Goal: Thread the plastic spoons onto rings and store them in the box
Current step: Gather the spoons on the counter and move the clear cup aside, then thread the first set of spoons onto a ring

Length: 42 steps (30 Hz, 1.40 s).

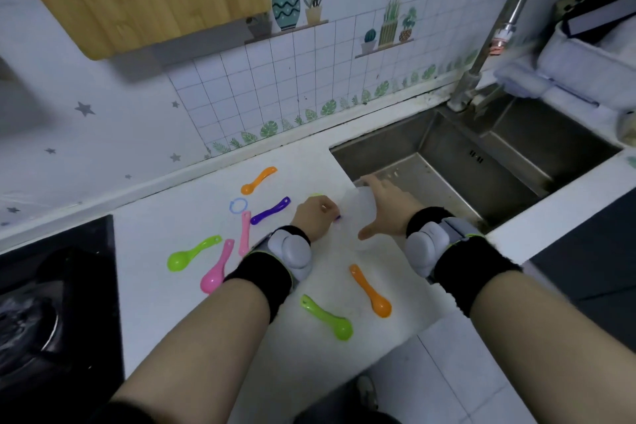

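Farthest to the left of the left hand [314,217] lay a green spoon [190,253] and a pink spoon [216,268] side by side on the white counter [165,303]. Nearer that hand sat a second pink spoon [245,232], a blue ring [238,205], an orange spoon [258,180] beyond it and a purple spoon [270,211] just beside the knuckles. The left hand was curled closed around something small; a purple tip showed at its fingers, but what it gripped could not be told. Below the two wrists lay another green spoon [327,317] and another orange spoon [371,291]. The right hand [385,208] lay spread flat, thumb out, on a pale translucent box [358,205] near the sink [481,162] edge.
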{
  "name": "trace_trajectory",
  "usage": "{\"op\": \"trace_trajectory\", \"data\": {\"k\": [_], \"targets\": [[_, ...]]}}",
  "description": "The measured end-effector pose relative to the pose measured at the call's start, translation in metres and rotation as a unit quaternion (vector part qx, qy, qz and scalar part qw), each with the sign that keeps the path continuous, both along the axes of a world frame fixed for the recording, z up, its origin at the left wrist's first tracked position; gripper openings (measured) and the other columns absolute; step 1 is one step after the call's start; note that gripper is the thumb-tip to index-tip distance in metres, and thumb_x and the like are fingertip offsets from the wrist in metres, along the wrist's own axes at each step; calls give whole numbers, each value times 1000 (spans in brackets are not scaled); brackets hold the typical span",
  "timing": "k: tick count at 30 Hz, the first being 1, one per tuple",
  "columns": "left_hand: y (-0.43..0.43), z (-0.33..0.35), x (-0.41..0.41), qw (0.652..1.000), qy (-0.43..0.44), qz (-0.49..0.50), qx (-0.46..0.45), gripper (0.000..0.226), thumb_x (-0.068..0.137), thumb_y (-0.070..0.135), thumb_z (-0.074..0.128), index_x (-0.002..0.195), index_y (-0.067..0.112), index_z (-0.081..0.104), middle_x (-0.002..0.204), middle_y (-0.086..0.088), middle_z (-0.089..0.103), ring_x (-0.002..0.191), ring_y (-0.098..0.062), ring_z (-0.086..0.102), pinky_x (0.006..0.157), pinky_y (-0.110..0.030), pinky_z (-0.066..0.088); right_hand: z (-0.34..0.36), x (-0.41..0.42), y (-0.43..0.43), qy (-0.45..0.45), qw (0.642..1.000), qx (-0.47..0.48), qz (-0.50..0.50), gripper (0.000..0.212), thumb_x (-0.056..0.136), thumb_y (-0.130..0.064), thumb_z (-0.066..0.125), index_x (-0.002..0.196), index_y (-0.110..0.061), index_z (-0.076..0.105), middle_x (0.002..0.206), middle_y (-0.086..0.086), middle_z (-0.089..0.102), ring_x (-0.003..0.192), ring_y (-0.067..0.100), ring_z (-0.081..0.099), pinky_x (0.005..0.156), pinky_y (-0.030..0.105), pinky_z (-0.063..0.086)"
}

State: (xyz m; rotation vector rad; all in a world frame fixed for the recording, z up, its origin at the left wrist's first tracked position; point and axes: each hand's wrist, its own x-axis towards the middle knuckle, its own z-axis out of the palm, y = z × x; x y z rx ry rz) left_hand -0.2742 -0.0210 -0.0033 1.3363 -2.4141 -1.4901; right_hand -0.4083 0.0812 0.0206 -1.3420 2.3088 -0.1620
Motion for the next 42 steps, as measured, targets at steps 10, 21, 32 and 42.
{"op": "trace_trajectory", "data": {"k": [10,21,32,42], "targets": [[8,-13,-3,1000,-24,-11,-11,19,92,20,52,97,10,67,105,-13,68,101,-32,61,84,-28,43,-19,-3,9,-14,1000,1,-6,111,54,-45,86,140,-29,18,138,7,42,119,30,51,95,42,47],[5,-19,-1,999,-48,-19,-2,20,93,23,52,104,14,66,109,-12,68,103,-30,61,86,-29,45,-16,0,7,-32,999,29,0,118,52,-57,81,144,-34,12,141,6,40,125,29,46,101,43,43],[-28,-2,8,1000,-19,14,-6,23,93,18,53,107,6,67,114,-15,66,107,-32,61,93,-35,48,10,6,-36,-9,1000,8,23,91,73,-63,63,145,-25,23,139,9,43,125,29,47,100,44,42],[-75,-7,0,999,-20,42,-3,23,95,15,48,107,7,66,118,-14,64,111,-32,58,95,-37,48,0,12,-99,-30,999,-2,-29,31,95,-18,46,125,-13,53,131,13,53,116,31,53,95,36,45]]}}
